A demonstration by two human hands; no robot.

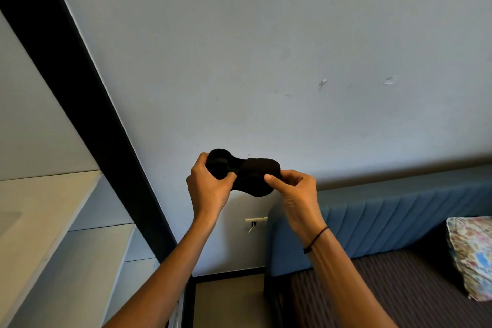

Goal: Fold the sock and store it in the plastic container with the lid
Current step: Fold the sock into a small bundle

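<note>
You hold the black sock (243, 172) up in the air before the far wall, your left hand (207, 189) clamped on its left end and your right hand (295, 192) pinching its right end. No plastic container shows here. If either pinch loosens, the bunched fabric could unroll or drop, spoiling the fold.

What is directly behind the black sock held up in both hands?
Behind the sock is the plain pale wall. The patch the sock, the left hand and the right hand cover cannot be seen.
</note>
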